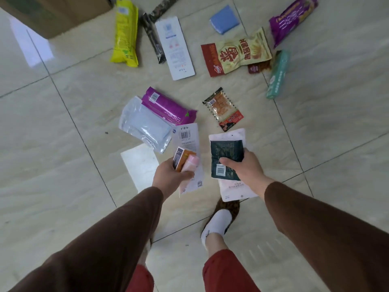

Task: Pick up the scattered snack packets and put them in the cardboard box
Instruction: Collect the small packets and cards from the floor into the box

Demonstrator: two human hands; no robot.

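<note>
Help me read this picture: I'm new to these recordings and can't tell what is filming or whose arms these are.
There is no machine here. A person wears a wide-angle camera on the head, looking down, so the brown sleeves are their own arms. The left hand grips an orange box, a pink item and a long white packet. The right hand holds a dark green packet on top of a white pouch. More packets lie scattered on the tiled floor, among them a yellow pack, a purple pack and a clear silver bag. The cardboard box they belong in sits at the top left corner. A slippered foot shows below.
</note>
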